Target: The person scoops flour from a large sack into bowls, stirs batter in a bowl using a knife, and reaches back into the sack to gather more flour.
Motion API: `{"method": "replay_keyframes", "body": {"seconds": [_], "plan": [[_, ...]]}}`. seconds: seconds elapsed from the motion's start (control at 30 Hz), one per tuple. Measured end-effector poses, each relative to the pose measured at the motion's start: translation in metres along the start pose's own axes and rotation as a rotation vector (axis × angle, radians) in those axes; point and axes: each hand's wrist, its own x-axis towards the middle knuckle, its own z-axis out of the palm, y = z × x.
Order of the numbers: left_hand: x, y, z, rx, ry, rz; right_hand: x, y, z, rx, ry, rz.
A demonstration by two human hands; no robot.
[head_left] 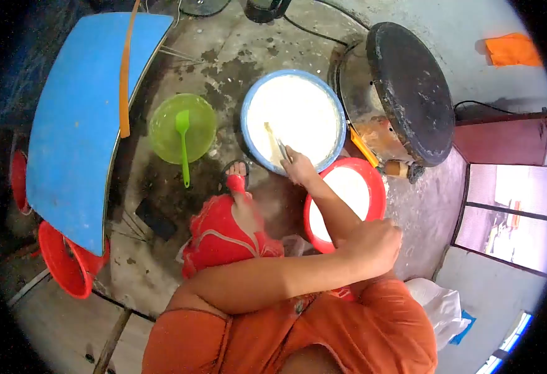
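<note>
My right hand is closed on the handle of a slim tool with a tan, flat-looking end. That end reaches into thick white batter-like liquid filling a blue-rimmed basin on the floor. Across my right arm lies my left forearm, and my left hand is curled into a fist by the right elbow. Whether anything is inside the fist is hidden. Below the blue basin, partly behind my right arm, a red basin holds more white liquid.
A green bowl with a green spatula across it stands left. Beyond it is a blue tabletop, with a red bucket near its lower end. A large round dark griddle on a metal drum stands close to the blue basin's right.
</note>
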Motion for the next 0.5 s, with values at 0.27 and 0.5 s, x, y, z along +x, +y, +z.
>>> {"method": "replay_keyframes", "body": {"seconds": [0.27,0.5], "plan": [[-0.005,0.008,-0.008,-0.010,0.017,0.039,-0.061,-0.023,-0.101,0.860,-0.243,0.286],[-0.008,0.007,-0.003,0.004,-0.011,0.055,-0.055,-0.009,-0.045,-0.255,-0.246,-0.016]]}}
